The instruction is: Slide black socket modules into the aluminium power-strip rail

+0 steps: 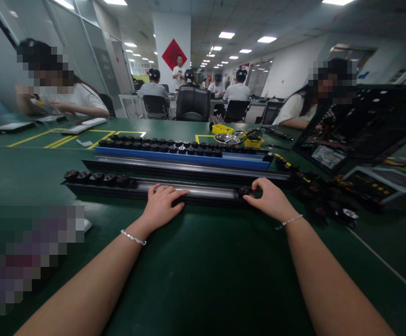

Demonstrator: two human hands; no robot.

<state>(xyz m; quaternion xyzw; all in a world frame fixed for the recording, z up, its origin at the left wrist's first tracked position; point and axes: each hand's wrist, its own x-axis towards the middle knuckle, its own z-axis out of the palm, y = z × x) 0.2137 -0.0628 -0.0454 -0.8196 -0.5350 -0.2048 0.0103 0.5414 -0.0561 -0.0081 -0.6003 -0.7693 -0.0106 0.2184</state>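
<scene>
A long black channel rail (203, 191) with a shiny inner strip lies across the green table in front of me. Small black socket-like modules (96, 178) sit in its left part. My left hand (163, 203) rests on the middle of the rail, fingers spread, holding nothing. At the rail's right end, my right hand (271, 198) has thumb and forefinger curled around a small black module (245, 190), gripping its right side. The exact kind of module is too dark to make out.
Behind lie another black rail (189, 167) and a blue rail (185, 157) with several modules. Right are loose black modules (315, 196), a metal-cased unit (385, 184) and an open computer case (364, 126). Yellow bins (223, 129) and a steel dish (227, 139) stand farther back. Co-workers sit on both sides.
</scene>
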